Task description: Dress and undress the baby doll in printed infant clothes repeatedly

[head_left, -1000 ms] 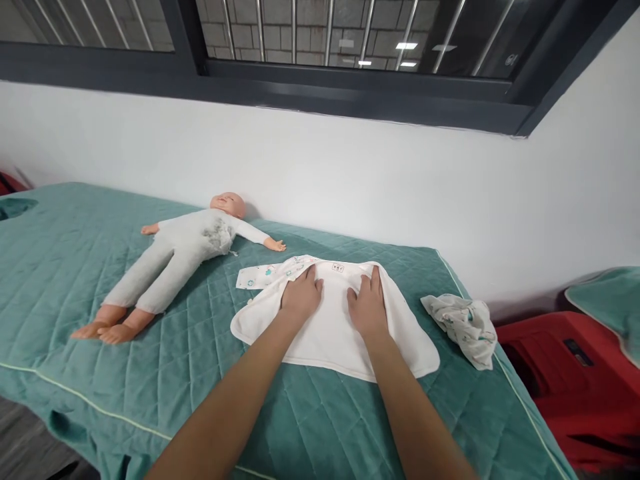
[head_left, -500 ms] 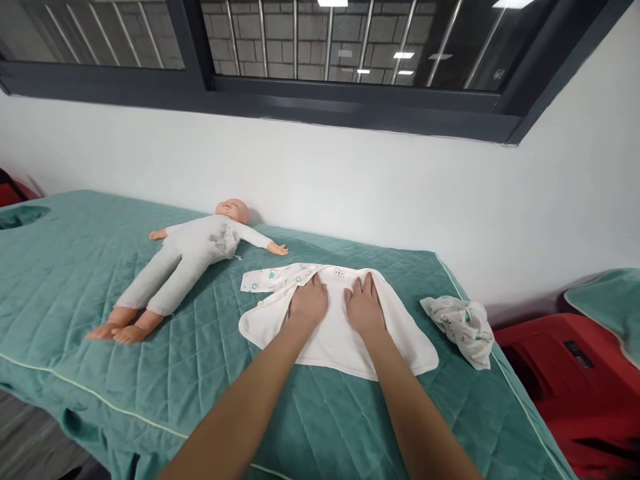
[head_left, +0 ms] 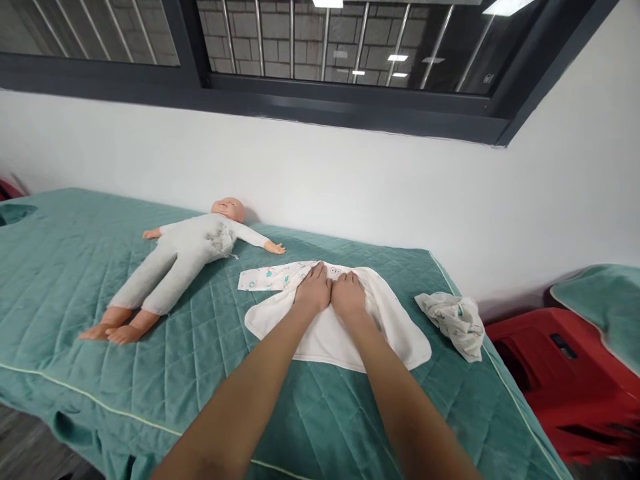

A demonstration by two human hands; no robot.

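A white baby shirt (head_left: 400, 330) lies spread on the green quilted cover, its left-side sleeve stretched out and printed with small coloured figures. My left hand (head_left: 314, 292) and my right hand (head_left: 349, 293) are side by side at the shirt's upper middle, just below the collar label. Both hands look closed on the cloth of its front, though the fingertips are partly hidden. Folds run from my right hand along the right half. To the left, a baby doll (head_left: 195, 237) in a pale bodysuit lies on its back, one arm reaching towards the shirt.
A crumpled printed cloth (head_left: 457, 323) lies near the right edge of the green cover (head_left: 320, 413). Beyond that edge is a red plastic chair or stool (head_left: 575, 373) with green fabric (head_left: 605, 300) over it. A white wall (head_left: 350, 180) and a dark-framed window (head_left: 340, 110) rise behind.
My hands have come together from either side of the shirt's middle. The cloth of its front has been drawn inward with them, and the view has shifted slightly. The doll stays put.
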